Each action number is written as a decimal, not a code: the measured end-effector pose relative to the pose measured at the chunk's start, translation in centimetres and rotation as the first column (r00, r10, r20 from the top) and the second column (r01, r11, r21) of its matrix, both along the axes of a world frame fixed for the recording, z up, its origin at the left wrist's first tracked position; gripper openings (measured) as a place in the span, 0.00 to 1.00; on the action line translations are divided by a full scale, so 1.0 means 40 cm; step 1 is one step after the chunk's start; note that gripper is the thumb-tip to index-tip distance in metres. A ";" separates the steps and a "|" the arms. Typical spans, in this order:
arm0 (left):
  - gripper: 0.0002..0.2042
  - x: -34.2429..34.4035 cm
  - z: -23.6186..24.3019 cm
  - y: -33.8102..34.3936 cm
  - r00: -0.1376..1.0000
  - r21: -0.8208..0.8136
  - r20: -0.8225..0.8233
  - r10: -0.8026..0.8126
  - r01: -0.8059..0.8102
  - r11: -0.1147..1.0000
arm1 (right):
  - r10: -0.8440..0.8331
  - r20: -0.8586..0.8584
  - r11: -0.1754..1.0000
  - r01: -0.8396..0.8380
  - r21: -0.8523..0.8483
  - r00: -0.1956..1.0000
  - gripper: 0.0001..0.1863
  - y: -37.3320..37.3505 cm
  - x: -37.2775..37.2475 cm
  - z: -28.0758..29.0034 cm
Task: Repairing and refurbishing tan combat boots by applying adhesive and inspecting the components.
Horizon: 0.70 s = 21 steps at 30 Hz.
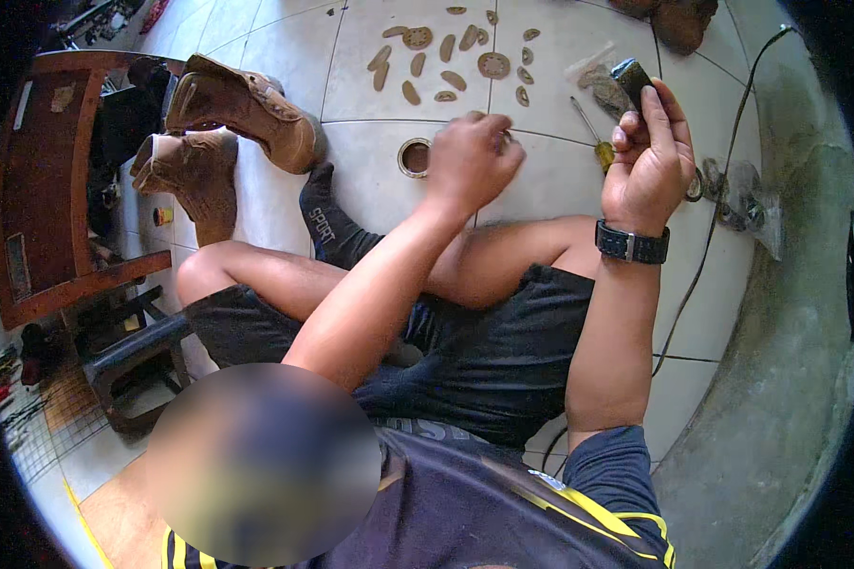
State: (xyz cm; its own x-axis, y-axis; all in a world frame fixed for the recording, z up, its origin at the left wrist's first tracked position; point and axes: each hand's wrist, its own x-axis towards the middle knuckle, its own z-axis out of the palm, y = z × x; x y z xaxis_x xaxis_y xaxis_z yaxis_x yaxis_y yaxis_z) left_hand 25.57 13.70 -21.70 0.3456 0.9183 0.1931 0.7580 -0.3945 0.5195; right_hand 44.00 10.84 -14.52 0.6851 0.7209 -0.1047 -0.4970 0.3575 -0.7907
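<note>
My left hand (476, 163) is closed above the tiles, right of an open round tin (415, 158) with brown contents; a small thing in its fingers is too hidden to name. My right hand (650, 166) grips a dark rectangular object (634, 83) with a bluish end, held upward at a slant. A screwdriver (603, 155) with a yellow handle lies left of it, below a clear plastic bag (598, 85). Several small tan oval pieces (454, 80) and round pieces with holes (493, 65) are spread out beyond my hands.
Brown boots (242, 109) stand at the left beside my socked foot, near a wooden cabinet (38, 180) and a black stool (123, 375). Bags of small items (742, 204) and a black cable (702, 275) lie at the right by a concrete edge (788, 379).
</note>
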 end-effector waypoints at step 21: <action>0.13 -0.305 -0.018 -0.085 0.938 0.032 0.318 0.140 -0.158 0.987 | 0.074 -0.011 0.996 -0.075 -0.038 0.997 0.10 -0.007 -0.012 0.001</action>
